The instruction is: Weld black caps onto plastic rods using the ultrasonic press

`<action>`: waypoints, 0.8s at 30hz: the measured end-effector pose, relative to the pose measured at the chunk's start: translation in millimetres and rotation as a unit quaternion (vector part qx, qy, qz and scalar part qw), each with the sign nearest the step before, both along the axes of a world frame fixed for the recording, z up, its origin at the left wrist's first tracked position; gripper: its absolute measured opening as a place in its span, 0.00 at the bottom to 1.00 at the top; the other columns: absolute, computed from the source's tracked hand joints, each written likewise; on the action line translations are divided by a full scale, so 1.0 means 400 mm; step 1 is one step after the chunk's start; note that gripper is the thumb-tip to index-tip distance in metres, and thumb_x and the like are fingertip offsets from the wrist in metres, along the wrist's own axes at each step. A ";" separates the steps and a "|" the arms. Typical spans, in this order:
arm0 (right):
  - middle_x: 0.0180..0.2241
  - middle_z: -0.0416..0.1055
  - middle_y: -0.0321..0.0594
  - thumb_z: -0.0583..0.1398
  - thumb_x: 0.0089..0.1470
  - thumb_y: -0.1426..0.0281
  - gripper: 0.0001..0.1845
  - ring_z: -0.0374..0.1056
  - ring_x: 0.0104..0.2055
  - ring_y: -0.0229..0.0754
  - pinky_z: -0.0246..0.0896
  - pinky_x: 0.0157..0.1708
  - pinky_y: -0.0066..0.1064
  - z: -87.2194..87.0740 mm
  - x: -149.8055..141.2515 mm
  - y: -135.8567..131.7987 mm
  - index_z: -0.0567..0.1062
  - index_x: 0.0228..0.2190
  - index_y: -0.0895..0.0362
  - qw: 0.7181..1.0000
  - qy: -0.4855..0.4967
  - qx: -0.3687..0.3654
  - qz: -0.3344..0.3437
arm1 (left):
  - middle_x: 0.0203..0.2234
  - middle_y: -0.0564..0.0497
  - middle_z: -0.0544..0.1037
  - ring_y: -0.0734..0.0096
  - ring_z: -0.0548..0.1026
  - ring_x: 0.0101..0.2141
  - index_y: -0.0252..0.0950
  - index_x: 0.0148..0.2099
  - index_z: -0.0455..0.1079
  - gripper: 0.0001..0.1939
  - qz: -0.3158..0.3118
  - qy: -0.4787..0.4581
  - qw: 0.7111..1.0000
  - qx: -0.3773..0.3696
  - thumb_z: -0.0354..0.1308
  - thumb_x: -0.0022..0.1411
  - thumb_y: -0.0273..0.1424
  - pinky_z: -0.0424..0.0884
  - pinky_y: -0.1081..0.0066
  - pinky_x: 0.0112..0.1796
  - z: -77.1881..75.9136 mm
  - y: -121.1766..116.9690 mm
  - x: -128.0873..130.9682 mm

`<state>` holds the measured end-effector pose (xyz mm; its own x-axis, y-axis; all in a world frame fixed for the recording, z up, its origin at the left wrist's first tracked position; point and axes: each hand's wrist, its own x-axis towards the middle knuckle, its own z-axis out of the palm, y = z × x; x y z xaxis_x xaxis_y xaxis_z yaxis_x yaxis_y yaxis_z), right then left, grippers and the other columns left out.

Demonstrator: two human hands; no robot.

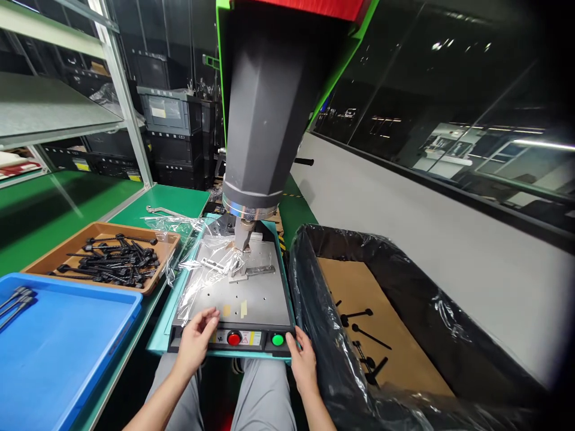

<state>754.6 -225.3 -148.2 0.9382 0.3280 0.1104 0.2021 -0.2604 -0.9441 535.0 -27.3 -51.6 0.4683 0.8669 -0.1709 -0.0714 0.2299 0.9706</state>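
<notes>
1. The left hand (194, 344) is raised over the left end of the front panel (266, 341); its forearm is angled up and inward from the bottom edge, the fingers are curled, and the thumb is pointed toward the metal plate (265, 302); a small gap is left between thumb and forefinger, and nothing is seen to be held; whether the plate is touched cannot be told.

2. The right hand (304, 360) is placed at the right end of the same panel; its forearm is slanted up and leftward, the fingers are bent by the panel's corner, and the thumb is set just beside the green button (277, 340); thumb and fingers are parted, with no object seen between them; whether the button is pressed cannot be told.

3. The red button (234, 339) is set between the two hands, nearer the left; the green one is mounted at the panel's right end.

4. Above the plate, the metal tip (243, 234) is carried by the grey machine head (265, 120); clear plastic film (193, 293) is draped over the plate's left side.

5. Black rod-like pieces (119, 260) are heaped in the brown tray (165, 244); others are scattered in the lined box (309, 287).
</notes>
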 end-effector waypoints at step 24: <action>0.37 0.73 0.40 0.57 0.54 0.63 0.28 0.71 0.29 0.39 0.67 0.28 0.32 0.244 -0.104 0.481 0.64 0.57 0.54 0.930 0.031 0.121 0.344 | 0.58 0.47 0.68 0.56 0.70 0.54 0.54 0.60 0.61 0.20 0.079 -0.391 0.898 -0.183 0.50 0.67 0.36 0.67 0.51 0.53 0.173 0.195 0.010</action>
